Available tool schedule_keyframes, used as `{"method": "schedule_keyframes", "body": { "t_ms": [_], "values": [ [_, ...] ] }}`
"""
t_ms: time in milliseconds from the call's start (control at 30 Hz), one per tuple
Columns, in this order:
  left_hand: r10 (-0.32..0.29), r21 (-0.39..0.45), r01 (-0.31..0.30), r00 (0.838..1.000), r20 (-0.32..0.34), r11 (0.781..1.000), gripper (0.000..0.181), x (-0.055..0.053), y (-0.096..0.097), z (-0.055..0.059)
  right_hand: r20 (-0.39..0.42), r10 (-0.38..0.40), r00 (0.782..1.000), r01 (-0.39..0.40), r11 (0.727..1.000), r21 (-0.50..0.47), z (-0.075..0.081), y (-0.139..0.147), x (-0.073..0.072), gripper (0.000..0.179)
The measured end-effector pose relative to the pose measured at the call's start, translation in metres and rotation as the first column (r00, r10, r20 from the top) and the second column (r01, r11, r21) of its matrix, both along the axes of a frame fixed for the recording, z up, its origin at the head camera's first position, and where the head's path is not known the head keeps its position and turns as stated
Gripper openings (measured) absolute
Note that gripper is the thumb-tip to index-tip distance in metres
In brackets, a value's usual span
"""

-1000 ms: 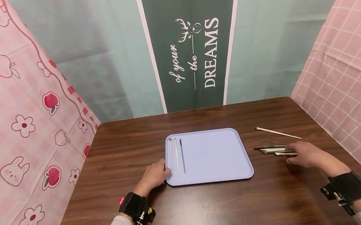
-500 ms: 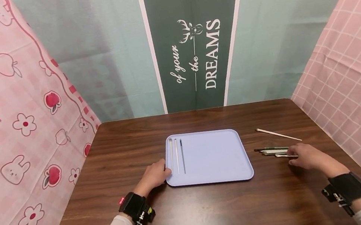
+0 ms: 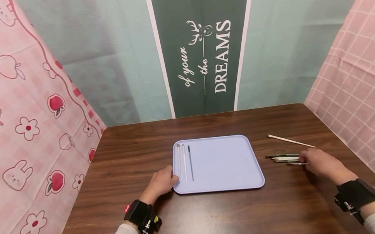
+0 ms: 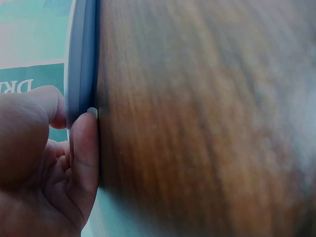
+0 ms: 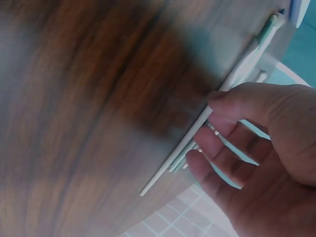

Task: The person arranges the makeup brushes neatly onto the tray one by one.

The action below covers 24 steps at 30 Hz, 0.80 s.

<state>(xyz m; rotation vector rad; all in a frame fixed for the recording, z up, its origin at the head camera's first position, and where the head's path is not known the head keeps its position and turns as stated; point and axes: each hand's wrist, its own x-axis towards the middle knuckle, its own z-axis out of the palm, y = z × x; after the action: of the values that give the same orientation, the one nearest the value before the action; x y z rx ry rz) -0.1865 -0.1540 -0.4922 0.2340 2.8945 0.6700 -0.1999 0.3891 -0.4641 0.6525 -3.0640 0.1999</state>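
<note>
My left hand (image 3: pixel 161 181) pinches the near-left rim of a pale lavender tray (image 3: pixel 226 163); in the left wrist view thumb and fingers stand on either side of the tray edge (image 4: pixel 81 54). Three slim paintbrushes lie side by side along the tray's left: a beige one (image 3: pixel 180 162), a whitish one (image 3: pixel 185 162) and a dark blue one (image 3: pixel 191 164). Right of the tray, my right hand (image 3: pixel 323 162) pinches a pale-handled paintbrush (image 5: pixel 173 157) between thumb and forefinger, at the near side of a bunch of brushes (image 3: pixel 285 158). The hand hides the bunch's right ends.
A single light-handled brush (image 3: pixel 290 141) lies slantwise behind the bunch. All this is on a dark brown wooden table (image 3: pixel 221 222). Pink patterned cloths hang at left (image 3: pixel 47 149) and right (image 3: pixel 362 83), and a green curtain (image 3: pixel 124 62) hangs behind.
My right fingers have closed onto the nearest brush of the bunch, which has turned slightly. My left hand stays on the tray rim. The head view has shifted slightly.
</note>
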Motion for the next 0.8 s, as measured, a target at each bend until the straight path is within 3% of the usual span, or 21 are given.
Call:
{"method": "schedule_keyframes", "body": {
  "t_ms": [367, 800],
  "values": [
    [0.007, -0.003, -0.007, 1.0, 0.008, 1.0, 0.015, -0.0003, 0.0011, 0.0013, 0.012, 0.021, 1.0, -0.021, 1.0, -0.005, -0.0039, 0.0011, 0.0004, 0.032],
    [-0.002, -0.008, 0.002, 1.0, -0.008, 1.0, 0.014, 0.0002, 0.0006, -0.0002, -0.082, 0.092, 0.992, -0.093, 0.996, -0.011, -0.0043, 0.0013, 0.0032, 0.04]
  ]
}}
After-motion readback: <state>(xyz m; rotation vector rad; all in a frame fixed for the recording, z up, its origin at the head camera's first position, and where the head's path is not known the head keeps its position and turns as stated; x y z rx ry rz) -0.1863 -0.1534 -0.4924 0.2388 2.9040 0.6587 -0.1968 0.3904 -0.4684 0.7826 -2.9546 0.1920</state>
